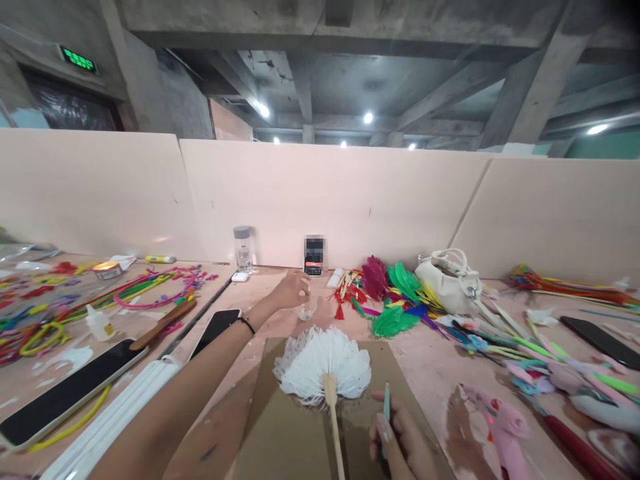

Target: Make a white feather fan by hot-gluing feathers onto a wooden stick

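Note:
A white feather fan (pixel 327 363) with a pale wooden handle lies on a brown board (pixel 260 427) in front of me. To its right, my right hand (pixel 400 433) is closed around a pale green pencil (pixel 387 403), its pointed end up. My left hand (pixel 293 290) reaches past the fan towards the back of the table. Its fingers are curled together just above a small clear dish (pixel 305 312); whether they pinch anything is too small to tell. Behind that hand, a phone (pixel 314 257) leans upright against the partition.
A pink glue gun (pixel 500 427) stands by the right hand. Coloured feathers (pixel 397 320) and a white handbag (pixel 447 280) lie at back right. On the left are a dark phone (pixel 215 330), a glue bottle (pixel 99 323), a lit candle tin (pixel 107 269) and a clear bottle (pixel 243 250).

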`<state>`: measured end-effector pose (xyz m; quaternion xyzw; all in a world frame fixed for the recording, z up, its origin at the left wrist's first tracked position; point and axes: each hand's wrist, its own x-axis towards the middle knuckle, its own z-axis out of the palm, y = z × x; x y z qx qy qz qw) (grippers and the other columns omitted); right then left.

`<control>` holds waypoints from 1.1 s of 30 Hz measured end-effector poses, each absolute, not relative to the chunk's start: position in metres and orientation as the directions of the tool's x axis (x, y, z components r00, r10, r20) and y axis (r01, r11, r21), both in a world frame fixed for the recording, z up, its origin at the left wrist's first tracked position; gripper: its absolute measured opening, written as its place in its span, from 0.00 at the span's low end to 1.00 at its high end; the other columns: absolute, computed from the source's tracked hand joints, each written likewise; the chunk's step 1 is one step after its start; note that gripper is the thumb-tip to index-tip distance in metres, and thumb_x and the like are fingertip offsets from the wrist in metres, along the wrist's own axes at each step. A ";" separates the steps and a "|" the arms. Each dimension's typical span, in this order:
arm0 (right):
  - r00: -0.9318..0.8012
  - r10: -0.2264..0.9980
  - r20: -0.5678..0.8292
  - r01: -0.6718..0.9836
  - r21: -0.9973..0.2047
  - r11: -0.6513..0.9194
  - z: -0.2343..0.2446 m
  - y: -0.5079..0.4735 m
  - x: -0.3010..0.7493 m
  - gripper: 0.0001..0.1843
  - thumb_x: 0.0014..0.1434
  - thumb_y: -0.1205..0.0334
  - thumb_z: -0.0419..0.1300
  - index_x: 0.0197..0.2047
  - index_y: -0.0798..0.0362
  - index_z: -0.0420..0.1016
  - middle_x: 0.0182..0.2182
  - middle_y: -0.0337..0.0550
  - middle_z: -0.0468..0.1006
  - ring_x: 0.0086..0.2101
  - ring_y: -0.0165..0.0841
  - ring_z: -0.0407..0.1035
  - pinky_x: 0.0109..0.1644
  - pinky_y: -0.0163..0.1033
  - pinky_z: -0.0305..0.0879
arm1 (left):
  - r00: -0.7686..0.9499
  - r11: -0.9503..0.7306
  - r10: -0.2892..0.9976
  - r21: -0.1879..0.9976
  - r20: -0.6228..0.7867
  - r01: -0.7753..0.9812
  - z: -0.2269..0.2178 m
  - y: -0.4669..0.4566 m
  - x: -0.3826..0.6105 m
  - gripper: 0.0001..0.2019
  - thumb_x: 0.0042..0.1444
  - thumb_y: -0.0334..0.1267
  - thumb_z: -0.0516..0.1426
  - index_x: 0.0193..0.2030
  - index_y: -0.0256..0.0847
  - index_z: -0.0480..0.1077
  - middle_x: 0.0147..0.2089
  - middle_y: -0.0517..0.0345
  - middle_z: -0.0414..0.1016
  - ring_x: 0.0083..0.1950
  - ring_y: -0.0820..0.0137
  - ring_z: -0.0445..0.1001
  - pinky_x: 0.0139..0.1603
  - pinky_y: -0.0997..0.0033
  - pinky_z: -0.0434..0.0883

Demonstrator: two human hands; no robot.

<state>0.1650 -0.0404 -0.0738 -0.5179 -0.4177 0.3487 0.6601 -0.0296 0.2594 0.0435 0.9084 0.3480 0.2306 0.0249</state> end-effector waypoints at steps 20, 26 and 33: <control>0.300 0.914 0.274 0.297 -0.937 0.183 -0.049 -0.027 0.204 0.23 0.56 0.42 0.65 0.39 0.55 0.85 0.37 0.48 0.83 0.40 0.46 0.74 0.45 0.43 0.67 | 0.897 -0.925 0.379 0.115 0.228 0.362 0.029 0.063 -0.017 0.07 0.57 0.33 0.61 0.28 0.41 0.76 0.30 0.52 0.79 0.34 0.63 0.76 0.36 0.66 0.67; 0.259 0.928 0.268 0.343 -0.924 0.171 -0.051 -0.031 0.200 0.23 0.58 0.42 0.62 0.36 0.55 0.84 0.33 0.44 0.81 0.39 0.46 0.73 0.44 0.42 0.64 | 0.854 -0.883 0.464 0.051 0.235 0.466 0.012 0.047 -0.054 0.07 0.57 0.32 0.60 0.27 0.41 0.74 0.34 0.54 0.79 0.40 0.62 0.76 0.40 0.66 0.66; 0.233 0.934 0.272 0.379 -0.910 0.170 -0.049 -0.033 0.197 0.24 0.59 0.41 0.60 0.35 0.56 0.83 0.31 0.43 0.79 0.36 0.44 0.71 0.41 0.40 0.61 | 0.794 -0.850 0.518 0.080 0.318 0.521 -0.010 0.041 -0.068 0.11 0.62 0.32 0.58 0.27 0.41 0.74 0.34 0.55 0.80 0.38 0.65 0.77 0.38 0.67 0.64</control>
